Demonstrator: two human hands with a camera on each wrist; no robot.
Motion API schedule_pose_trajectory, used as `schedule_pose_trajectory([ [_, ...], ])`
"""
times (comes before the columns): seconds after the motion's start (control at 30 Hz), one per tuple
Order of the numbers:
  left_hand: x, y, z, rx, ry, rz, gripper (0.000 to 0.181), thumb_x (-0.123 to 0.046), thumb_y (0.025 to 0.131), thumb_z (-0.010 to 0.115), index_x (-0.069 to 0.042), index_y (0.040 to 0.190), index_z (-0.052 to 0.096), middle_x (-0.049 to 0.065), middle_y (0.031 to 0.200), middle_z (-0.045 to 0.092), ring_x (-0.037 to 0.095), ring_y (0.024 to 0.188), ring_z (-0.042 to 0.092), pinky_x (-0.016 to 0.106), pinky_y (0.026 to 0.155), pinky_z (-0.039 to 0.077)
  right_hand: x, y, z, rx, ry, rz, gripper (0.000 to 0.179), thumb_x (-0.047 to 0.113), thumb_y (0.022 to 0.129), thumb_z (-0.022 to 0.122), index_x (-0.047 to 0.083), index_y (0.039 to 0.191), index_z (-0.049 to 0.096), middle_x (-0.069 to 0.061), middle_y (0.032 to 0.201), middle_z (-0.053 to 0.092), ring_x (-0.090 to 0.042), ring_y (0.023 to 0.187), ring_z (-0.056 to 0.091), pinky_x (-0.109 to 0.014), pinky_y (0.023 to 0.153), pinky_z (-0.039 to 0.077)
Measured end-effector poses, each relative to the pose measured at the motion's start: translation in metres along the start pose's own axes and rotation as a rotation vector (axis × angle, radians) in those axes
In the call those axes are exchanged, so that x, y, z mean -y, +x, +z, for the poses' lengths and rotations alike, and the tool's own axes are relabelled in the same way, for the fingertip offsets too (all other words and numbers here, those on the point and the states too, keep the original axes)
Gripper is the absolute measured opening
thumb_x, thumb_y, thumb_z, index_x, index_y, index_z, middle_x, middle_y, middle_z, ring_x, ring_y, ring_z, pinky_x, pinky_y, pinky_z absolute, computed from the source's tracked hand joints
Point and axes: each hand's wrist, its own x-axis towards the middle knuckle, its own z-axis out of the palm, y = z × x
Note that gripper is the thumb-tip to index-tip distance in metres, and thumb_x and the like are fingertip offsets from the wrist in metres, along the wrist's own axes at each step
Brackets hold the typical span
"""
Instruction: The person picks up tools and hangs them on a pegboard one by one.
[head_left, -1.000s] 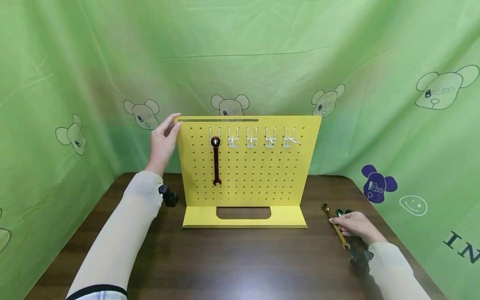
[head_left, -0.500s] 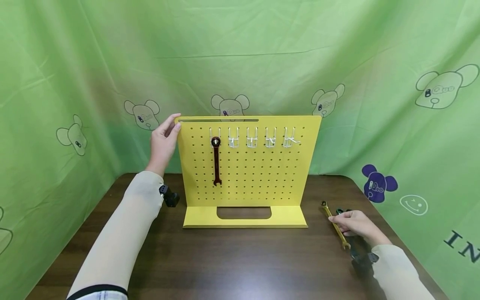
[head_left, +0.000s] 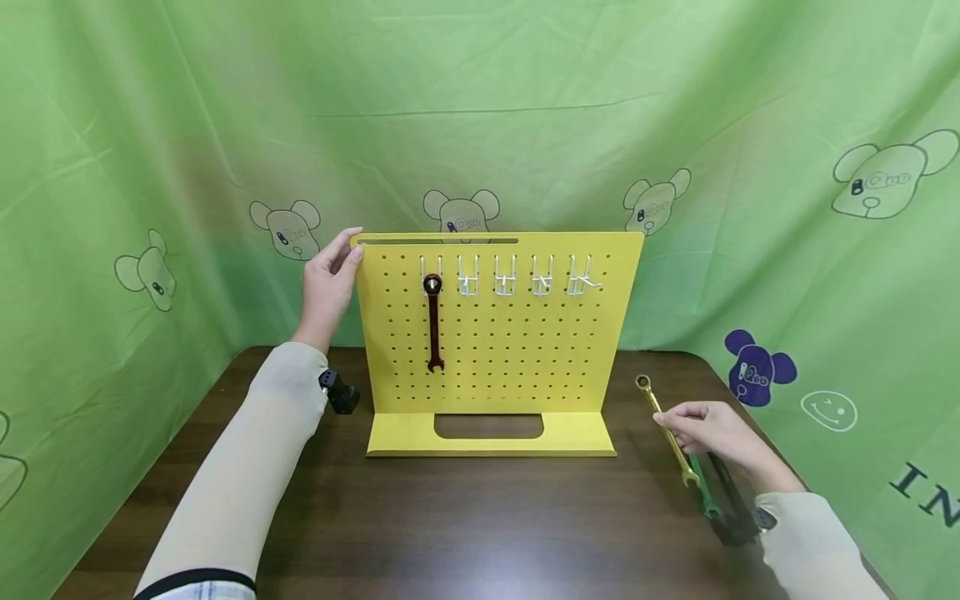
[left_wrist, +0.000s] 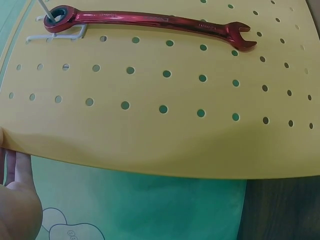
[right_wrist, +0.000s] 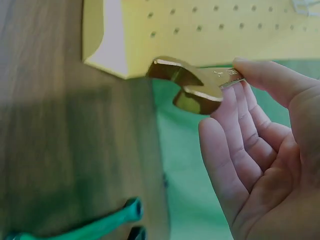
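My left hand [head_left: 327,283] grips the top left corner of a yellow pegboard [head_left: 495,367], thumb in front and fingers behind the edge. A red ratchet wrench [head_left: 433,329] hangs by its ring end on the leftmost white hook; the left wrist view shows the hook's prong through the ring. At the right, my right hand [head_left: 708,433] pinches a gold ratchet wrench [head_left: 675,446] between thumb and fingers, ring end pointing away and open end toward me. In the right wrist view its open jaw end stands close to the camera, above the table.
Several white hooks [head_left: 504,279] with nothing on them line the board's upper part. A green wrench [head_left: 705,492] lies on the brown table [head_left: 487,525] beneath my right hand, with a dark tool end [right_wrist: 136,233] beside it. Green curtain [head_left: 525,100] surrounds the table.
My right hand has lifted the gold wrench off the table and moved it slightly away from me, uncovering more of the green wrench. My left hand stays on the board's corner.
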Motion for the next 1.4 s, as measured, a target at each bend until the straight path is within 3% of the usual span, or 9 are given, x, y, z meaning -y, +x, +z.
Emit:
schedule_pose_trajectory([
  [0.3,0.0,0.0,0.002,-0.017,0.003,0.044,0.033,-0.019,0.101,0.062,-0.017,0.134,0.067,0.009,0.12,0.067,0.012,0.099,0.06,0.021,0.084,0.051,0.048,0.001,0.02,0.026,-0.034,-0.11,0.031,0.027,0.096,0.07,-0.004,0.101,0.069,-0.004,0.075,0.064,-0.013,0.07,0.061,-0.033,0.07,0.059],
  [0.7,-0.001,-0.001,0.003,-0.014,-0.001,0.042,0.032,-0.02,0.101,0.062,-0.017,0.133,0.067,0.009,0.118,0.066,0.012,0.098,0.059,0.021,0.083,0.05,0.109,0.028,0.073,0.095,0.002,-0.296,0.026,0.027,0.095,0.072,0.001,0.098,0.071,-0.007,0.071,0.059,-0.016,0.065,0.056,-0.032,0.068,0.056],
  [0.87,0.0,-0.001,0.001,-0.018,0.013,0.04,0.032,-0.019,0.102,0.061,-0.019,0.133,0.067,0.01,0.12,0.066,0.012,0.099,0.06,0.021,0.084,0.051,0.14,0.036,0.098,0.112,0.067,-0.365,0.025,0.026,0.095,0.072,0.002,0.096,0.071,-0.007,0.072,0.058,-0.018,0.067,0.055,-0.032,0.069,0.056],
  [1.17,0.0,-0.001,0.0,-0.017,0.026,0.05,0.032,-0.019,0.102,0.061,-0.019,0.133,0.067,0.01,0.12,0.067,0.012,0.098,0.06,0.021,0.084,0.051,0.185,0.047,0.122,0.117,0.148,-0.409,0.025,0.032,0.093,0.074,0.008,0.097,0.073,-0.009,0.076,0.062,-0.024,0.071,0.058,-0.035,0.071,0.056],
  [1.4,-0.001,-0.001,0.001,-0.012,0.03,0.032,0.032,-0.021,0.102,0.061,-0.021,0.134,0.067,0.009,0.119,0.066,0.012,0.097,0.059,0.022,0.083,0.05,0.203,0.055,0.129,0.123,0.185,-0.428,0.024,0.029,0.094,0.073,0.006,0.099,0.072,-0.009,0.078,0.063,-0.021,0.072,0.059,-0.035,0.073,0.056],
])
